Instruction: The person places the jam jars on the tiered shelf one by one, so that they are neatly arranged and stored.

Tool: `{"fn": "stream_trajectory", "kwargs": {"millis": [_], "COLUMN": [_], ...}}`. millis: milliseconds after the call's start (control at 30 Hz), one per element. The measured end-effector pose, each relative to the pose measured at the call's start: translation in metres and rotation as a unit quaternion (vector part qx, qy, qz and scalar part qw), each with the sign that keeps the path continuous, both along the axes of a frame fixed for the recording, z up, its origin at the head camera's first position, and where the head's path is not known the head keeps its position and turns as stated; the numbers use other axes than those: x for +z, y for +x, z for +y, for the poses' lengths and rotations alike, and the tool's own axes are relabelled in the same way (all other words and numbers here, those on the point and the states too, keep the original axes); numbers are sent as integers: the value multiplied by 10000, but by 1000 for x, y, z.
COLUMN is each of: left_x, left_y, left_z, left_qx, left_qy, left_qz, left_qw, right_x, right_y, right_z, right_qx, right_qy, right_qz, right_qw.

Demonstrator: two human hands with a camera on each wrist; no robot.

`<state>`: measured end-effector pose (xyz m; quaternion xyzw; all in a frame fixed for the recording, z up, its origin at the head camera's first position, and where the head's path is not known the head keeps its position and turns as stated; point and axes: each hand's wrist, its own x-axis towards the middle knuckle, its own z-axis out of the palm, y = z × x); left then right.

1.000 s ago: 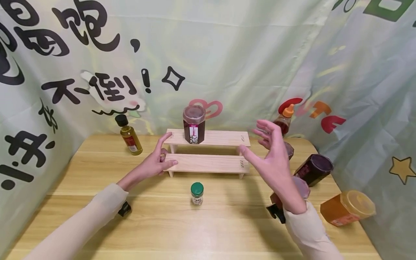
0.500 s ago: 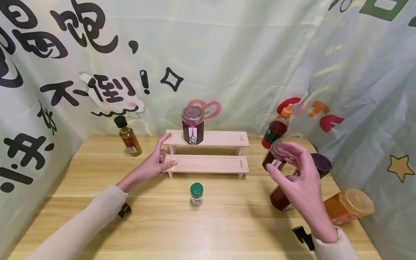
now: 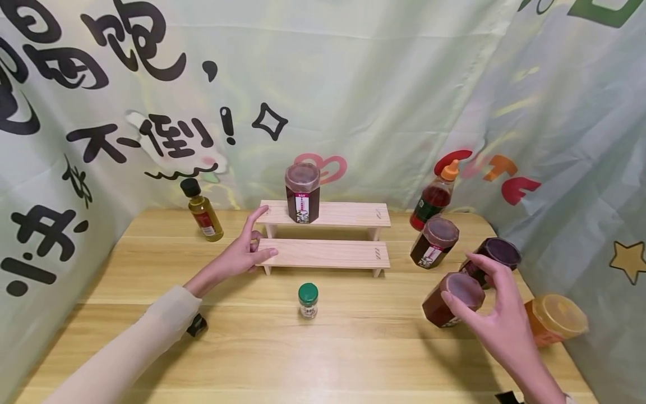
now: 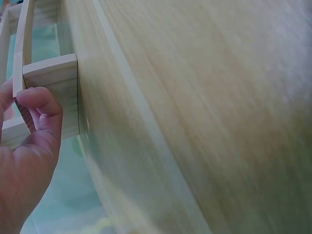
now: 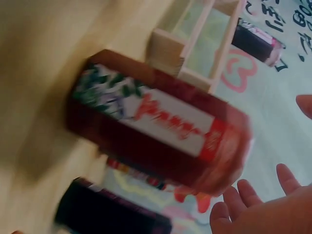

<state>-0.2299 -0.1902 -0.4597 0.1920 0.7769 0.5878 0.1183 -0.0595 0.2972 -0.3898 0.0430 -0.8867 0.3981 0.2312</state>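
Right hand (image 3: pixel 504 317) near the red jar (image 3: pixel 449 303), left hand (image 3: pixel 237 255) on the wooden shelf (image 3: pixel 325 253)

The red jar stands on the right side of the table (image 3: pixel 353 348), just beside a dark jar (image 3: pixel 497 253). The right hand's thumb and fingers are spread about the red jar, gripping nothing; whether they touch it, I cannot tell. The left hand holds the wooden shelf's left end, thumb on the lower board (image 3: pixel 348 255), forefinger at the upper board (image 3: pixel 350 214). A brown jar (image 3: pixel 303 196) sits on the upper board.
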Motion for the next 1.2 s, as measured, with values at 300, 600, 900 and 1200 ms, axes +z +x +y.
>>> {"fn": "stream_trajectory", "kwargs": {"millis": [300, 600, 900, 1200], "left_x": [-2, -2, -2, -2], "left_y": [0, 0, -1, -1], "left_z": [-2, -2, 0, 0], "left_qx": [-15, -20, -49, -69], "left_qy": [33, 33, 48, 99], "left_qz": [-36, -21, 39, 45], "left_qw": [10000, 10000, 10000, 9999], "right_x": [-26, -48, -65, -66], "right_y": [-2, -5, -5, -3], "right_z": [22, 38, 46, 38], "right_qx": [464, 841, 1013, 611], "right_qy": [-250, -254, -487, -255], "right_qz": [-391, -640, -1306, -1512], "right_qw": [9978, 9941, 9850, 9863]}}
